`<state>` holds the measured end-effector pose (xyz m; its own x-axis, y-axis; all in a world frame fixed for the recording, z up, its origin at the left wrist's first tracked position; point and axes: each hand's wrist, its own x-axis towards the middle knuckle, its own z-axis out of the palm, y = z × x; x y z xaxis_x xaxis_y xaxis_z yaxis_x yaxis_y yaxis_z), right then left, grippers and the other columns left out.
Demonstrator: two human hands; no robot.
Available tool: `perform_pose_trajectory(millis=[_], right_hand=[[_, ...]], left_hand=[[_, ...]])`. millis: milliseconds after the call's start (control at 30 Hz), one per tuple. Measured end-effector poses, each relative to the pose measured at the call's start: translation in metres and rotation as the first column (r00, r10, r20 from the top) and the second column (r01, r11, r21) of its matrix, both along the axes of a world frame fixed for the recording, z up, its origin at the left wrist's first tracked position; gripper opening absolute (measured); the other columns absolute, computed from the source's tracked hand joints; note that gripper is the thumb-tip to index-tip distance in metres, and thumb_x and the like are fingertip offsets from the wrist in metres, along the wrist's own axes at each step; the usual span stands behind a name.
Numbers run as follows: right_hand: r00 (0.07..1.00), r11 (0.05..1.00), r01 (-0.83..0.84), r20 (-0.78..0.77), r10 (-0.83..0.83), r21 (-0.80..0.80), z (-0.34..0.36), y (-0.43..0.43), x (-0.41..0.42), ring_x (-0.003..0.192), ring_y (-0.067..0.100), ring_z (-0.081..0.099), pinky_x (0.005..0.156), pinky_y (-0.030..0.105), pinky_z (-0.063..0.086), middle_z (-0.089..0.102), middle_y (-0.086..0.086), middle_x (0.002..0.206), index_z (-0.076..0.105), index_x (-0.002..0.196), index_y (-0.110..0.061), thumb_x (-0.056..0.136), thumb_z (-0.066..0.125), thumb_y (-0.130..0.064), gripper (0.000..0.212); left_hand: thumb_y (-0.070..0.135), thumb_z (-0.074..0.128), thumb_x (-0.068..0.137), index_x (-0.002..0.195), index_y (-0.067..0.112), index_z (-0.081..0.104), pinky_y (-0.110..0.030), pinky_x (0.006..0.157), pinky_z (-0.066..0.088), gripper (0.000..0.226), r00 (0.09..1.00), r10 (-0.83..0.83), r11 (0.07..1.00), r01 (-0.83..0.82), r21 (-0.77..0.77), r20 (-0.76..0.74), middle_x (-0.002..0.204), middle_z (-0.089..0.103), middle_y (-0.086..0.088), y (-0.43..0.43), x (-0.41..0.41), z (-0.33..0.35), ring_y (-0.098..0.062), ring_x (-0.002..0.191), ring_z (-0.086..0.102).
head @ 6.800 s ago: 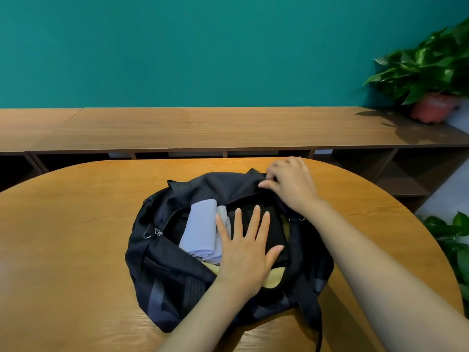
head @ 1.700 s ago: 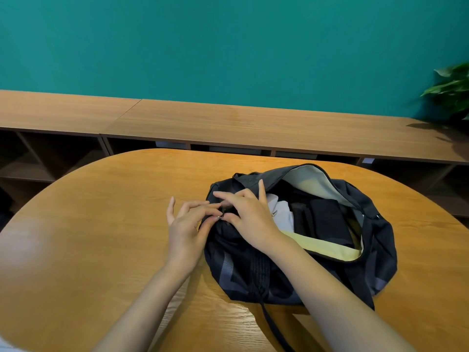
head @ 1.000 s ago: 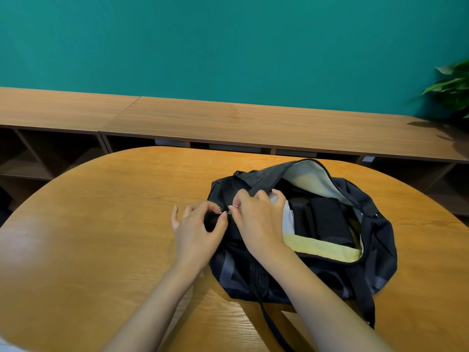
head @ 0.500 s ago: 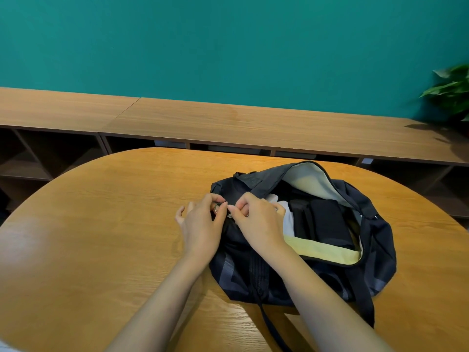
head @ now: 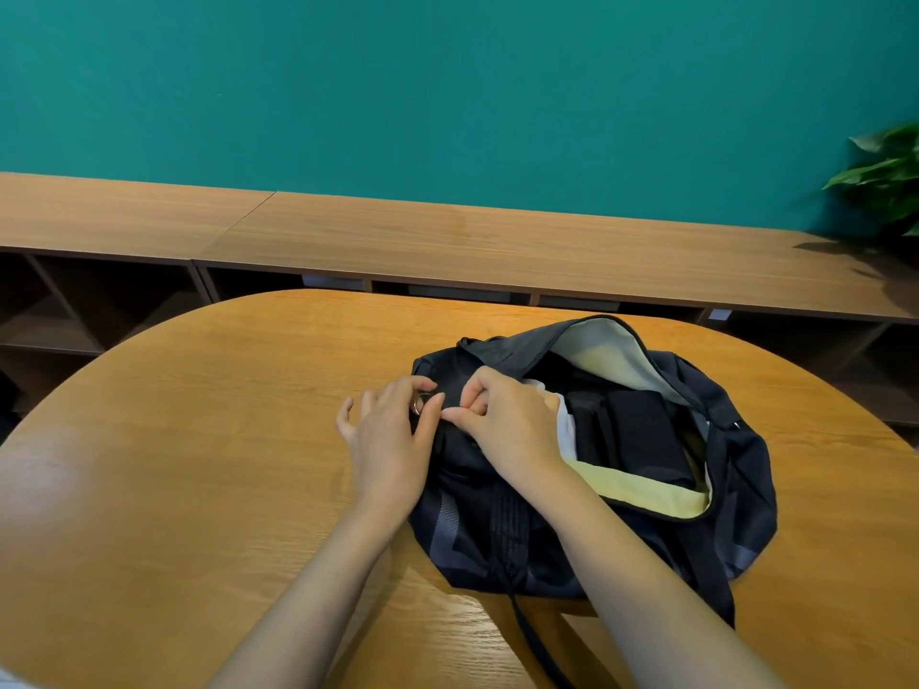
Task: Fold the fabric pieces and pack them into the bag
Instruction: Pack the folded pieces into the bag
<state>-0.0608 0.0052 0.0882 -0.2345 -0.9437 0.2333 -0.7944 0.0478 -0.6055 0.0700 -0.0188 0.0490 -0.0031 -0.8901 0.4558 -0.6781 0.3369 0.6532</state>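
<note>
Navy nylon and pale yellow lining [head: 641, 492] frame the open mouth of a bag [head: 736, 489] lying on an oval wooden table [head: 199, 440]. A folded black fabric piece [head: 641, 435] and a white fabric piece [head: 564, 430] sit side by side inside it. At the left end of the opening, the person's left hand [head: 388, 440] pinches a small metal ring [head: 417, 405] between thumb and forefinger. The right hand [head: 512, 425], fingers curled, pinches the bag's dark edge just beside it; whether it holds a zip pull cannot be told. No loose fabric shows on the table, so packing looks done and closing appears to be the step in hand. The next move likely calls for the left hand to anchor that end while the right draws across the opening, keeping fabric and lining clear of the seam.
</note>
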Motion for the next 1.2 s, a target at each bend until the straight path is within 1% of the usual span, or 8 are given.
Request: perform_pose_trajectory(millis=[167, 300, 467, 600, 667, 800, 933, 1200], right_hand=[[0.952, 0.994, -0.029, -0.305, -0.003, -0.102, -0.011, 0.000, -0.003, 0.094, 0.011, 0.054, 0.095, 0.034, 0.020, 0.067, -0.011, 0.074, 0.062, 0.102, -0.035, 0.089, 0.065, -0.046, 0.018], [0.837, 0.959, -0.104, -0.545, -0.059, -0.263, -0.019, 0.004, -0.019, 0.069, 0.019, 0.058, 0.082, 0.038, 0.025, 0.058, -0.010, 0.056, 0.073, 0.070, -0.030, 0.067, 0.090, -0.028, 0.017], [0.893, 0.875, -0.193, -0.448, -0.030, -0.443, -0.030, 0.015, -0.070, 0.082, 0.016, 0.058, 0.088, 0.040, 0.030, 0.061, -0.005, 0.063, 0.075, 0.077, -0.021, 0.082, 0.066, -0.021, 0.010], [0.803, 0.899, -0.055, -0.554, -0.219, -0.435, -0.032, 0.029, -0.106, 0.082, 0.014, 0.044, 0.093, 0.039, 0.024, 0.057, -0.010, 0.061, 0.075, 0.079, -0.022, 0.072, 0.087, -0.017, 0.014], [0.767, 0.899, -0.053, -0.595, -0.242, -0.434, -0.031, 0.034, -0.110, 0.082, 0.014, 0.043, 0.095, 0.036, 0.023, 0.057, -0.012, 0.062, 0.074, 0.080, -0.023, 0.083, 0.078, -0.025, 0.005], [0.696, 0.956, 0.054, -0.676, -0.243, -0.288, -0.024, 0.033, -0.095, 0.075, 0.021, 0.053, 0.086, 0.042, 0.034, 0.059, -0.009, 0.064, 0.066, 0.072, -0.022, 0.087, 0.071, -0.040, 0.024], [0.656, 0.971, 0.136, -0.717, -0.237, -0.197, -0.017, 0.032, -0.085, 0.077, 0.024, 0.057, 0.096, 0.052, 0.035, 0.059, -0.004, 0.066, 0.062, 0.074, -0.019, 0.088, 0.064, -0.040, 0.026], [0.629, 0.953, 0.126, -0.720, -0.292, -0.277, -0.014, 0.032, -0.107, 0.079, 0.025, 0.056, 0.104, 0.056, 0.031, 0.056, -0.001, 0.071, 0.060, 0.076, -0.015, 0.089, 0.060, -0.042, 0.029]], left_hand=[[0.030, 0.061, 0.093, 0.104, 0.031, 0.065, -0.045, 0.105, 0.023, 0.012, 0.995, -0.014, 0.999, 0.018, -0.042, 0.102, 0.082, 0.058, 0.019, 0.001, -0.003, -0.002, -0.012, 0.090, 0.053], [0.022, 0.063, 0.092, 0.103, 0.028, 0.071, -0.051, 0.099, 0.030, 0.016, 0.969, 0.040, 0.981, 0.008, -0.193, 0.245, 0.083, 0.060, 0.012, -0.001, 0.000, -0.003, -0.019, 0.084, 0.054], [0.018, 0.068, 0.090, 0.101, 0.029, 0.073, -0.050, 0.096, 0.030, 0.016, 0.946, 0.099, 0.972, -0.026, -0.234, 0.308, 0.081, 0.058, 0.010, -0.010, 0.016, -0.007, -0.021, 0.083, 0.052], [0.015, 0.073, 0.087, 0.097, 0.027, 0.073, -0.053, 0.096, 0.032, 0.016, 0.924, 0.126, 0.962, -0.025, -0.272, 0.362, 0.083, 0.058, 0.007, -0.012, 0.015, -0.008, -0.024, 0.083, 0.053], [0.020, 0.072, 0.088, 0.101, 0.025, 0.072, -0.059, 0.104, 0.029, 0.015, 0.910, 0.075, 0.940, 0.072, -0.333, 0.407, 0.093, 0.059, 0.002, -0.008, 0.006, -0.003, -0.025, 0.092, 0.055], [0.047, 0.058, 0.090, 0.113, 0.023, 0.069, -0.069, 0.113, 0.008, 0.035, 0.754, -0.133, 0.896, 0.369, -0.248, 0.643, 0.125, 0.061, -0.003, 0.001, -0.031, 0.005, -0.027, 0.124, 0.053], [0.052, 0.054, 0.086, 0.106, 0.021, 0.072, -0.071, 0.109, 0.007, 0.040, 0.726, -0.212, 0.915, 0.383, -0.129, 0.655, 0.106, 0.068, 0.003, -0.007, -0.058, -0.003, -0.023, 0.111, 0.061], [0.040, 0.062, 0.084, 0.074, 0.020, 0.062, -0.060, 0.116, 0.005, 0.022, 0.869, -0.179, 0.931, 0.301, -0.205, 0.462, 0.069, 0.060, 0.011, -0.014, -0.065, 0.002, -0.015, 0.076, 0.062]])
